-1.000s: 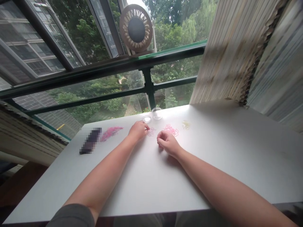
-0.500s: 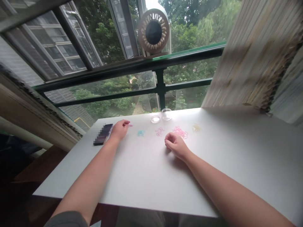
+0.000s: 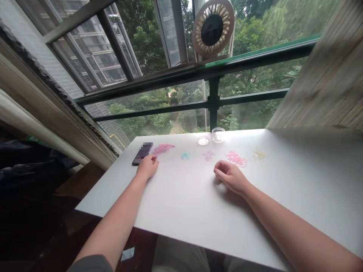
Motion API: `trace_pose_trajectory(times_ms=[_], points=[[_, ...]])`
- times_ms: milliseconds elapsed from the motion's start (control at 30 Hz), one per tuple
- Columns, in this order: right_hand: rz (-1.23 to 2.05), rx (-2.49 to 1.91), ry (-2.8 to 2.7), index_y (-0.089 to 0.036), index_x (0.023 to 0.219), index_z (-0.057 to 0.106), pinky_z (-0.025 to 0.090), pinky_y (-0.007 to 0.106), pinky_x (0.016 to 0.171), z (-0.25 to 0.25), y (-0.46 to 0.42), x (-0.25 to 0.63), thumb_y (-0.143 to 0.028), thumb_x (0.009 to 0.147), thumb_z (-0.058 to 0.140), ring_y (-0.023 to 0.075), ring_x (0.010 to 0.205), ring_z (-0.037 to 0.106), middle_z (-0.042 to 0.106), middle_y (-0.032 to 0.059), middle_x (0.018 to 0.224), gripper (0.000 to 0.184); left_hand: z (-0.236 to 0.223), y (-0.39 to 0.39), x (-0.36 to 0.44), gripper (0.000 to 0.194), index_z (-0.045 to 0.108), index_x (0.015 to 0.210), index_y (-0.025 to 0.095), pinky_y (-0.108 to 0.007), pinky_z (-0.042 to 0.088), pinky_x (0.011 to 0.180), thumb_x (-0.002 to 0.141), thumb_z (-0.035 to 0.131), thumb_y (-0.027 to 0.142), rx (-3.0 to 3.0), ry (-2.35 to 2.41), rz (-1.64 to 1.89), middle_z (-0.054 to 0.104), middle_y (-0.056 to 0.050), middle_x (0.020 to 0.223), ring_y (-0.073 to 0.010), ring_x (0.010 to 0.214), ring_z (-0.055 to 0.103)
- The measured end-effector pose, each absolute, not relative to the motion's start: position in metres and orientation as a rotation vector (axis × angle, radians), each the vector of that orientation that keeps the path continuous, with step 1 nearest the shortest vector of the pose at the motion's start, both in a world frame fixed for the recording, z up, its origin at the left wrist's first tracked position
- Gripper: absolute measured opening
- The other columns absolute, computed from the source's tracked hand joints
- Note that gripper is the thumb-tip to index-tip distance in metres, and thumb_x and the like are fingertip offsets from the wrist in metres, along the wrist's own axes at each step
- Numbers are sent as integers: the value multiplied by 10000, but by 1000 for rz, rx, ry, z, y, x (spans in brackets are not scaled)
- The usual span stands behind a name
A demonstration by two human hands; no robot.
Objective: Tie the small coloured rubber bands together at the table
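My left hand point(image 3: 148, 167) rests on the white table beside the lower right side of a dark phone point(image 3: 142, 155). Its fingers are curled together, and anything in them is too small to make out. Just beyond it lies a pile of magenta-pink pieces point(image 3: 163, 148). My right hand point(image 3: 230, 175) lies loosely closed, its fingertips hidden from view. Near that hand is a heap of small pink loops point(image 3: 237, 158). Small groups of blue pieces point(image 3: 185, 155), pale purple loops point(image 3: 209, 155) and yellow pieces point(image 3: 258, 154) lie in the same row.
Two clear round dishes, a shallow one point(image 3: 203, 141) and a taller one point(image 3: 218, 135), stand at the table's back edge. Behind are a green railing point(image 3: 159, 84) and a round fan point(image 3: 213, 29). Curtains point(image 3: 326, 90) hang at both sides.
My left hand has drawn back towards me and nearer the phone, uncovering the magenta-pink pile. My right hand keeps its pose. The whole view has swung left.
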State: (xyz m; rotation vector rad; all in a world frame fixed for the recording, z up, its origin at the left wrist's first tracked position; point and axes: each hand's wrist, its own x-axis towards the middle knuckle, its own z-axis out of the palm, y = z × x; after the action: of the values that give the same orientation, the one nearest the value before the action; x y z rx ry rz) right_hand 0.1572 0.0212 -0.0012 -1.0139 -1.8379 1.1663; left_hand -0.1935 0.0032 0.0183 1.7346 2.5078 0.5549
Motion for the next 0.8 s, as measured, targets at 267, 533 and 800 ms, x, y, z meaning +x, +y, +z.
trace_pose_trajectory(times_ms=[267, 533, 800], points=[[1204, -1008, -1825, -186, 712, 499, 380, 241, 540, -1, 22, 158, -250, 767, 503, 111, 547, 486, 513, -29, 619, 84, 30, 25, -192, 287, 687, 815, 175, -312, 463, 766, 731, 536, 405, 1654, 2700, 205, 701, -119, 885, -274, 892, 635], [1173, -1003, -1842, -186, 702, 505, 373, 242, 532, -2, 23, 158, -256, 764, 500, 117, 548, 480, 509, -31, 601, 93, 49, 51, -186, 322, 682, 901, 73, -315, 470, 726, 653, 601, 262, 1621, 2731, -72, 673, -230, 940, -325, 898, 629], [1146, -1001, -1860, -182, 690, 506, 377, 239, 530, 1, 22, 156, -260, 762, 494, 113, 546, 476, 525, -24, 613, 107, 59, 50, -192, 215, 679, 690, 96, -309, 445, 599, 599, 620, 281, 1638, 2607, -71, 677, -175, 733, -310, 732, 639]])
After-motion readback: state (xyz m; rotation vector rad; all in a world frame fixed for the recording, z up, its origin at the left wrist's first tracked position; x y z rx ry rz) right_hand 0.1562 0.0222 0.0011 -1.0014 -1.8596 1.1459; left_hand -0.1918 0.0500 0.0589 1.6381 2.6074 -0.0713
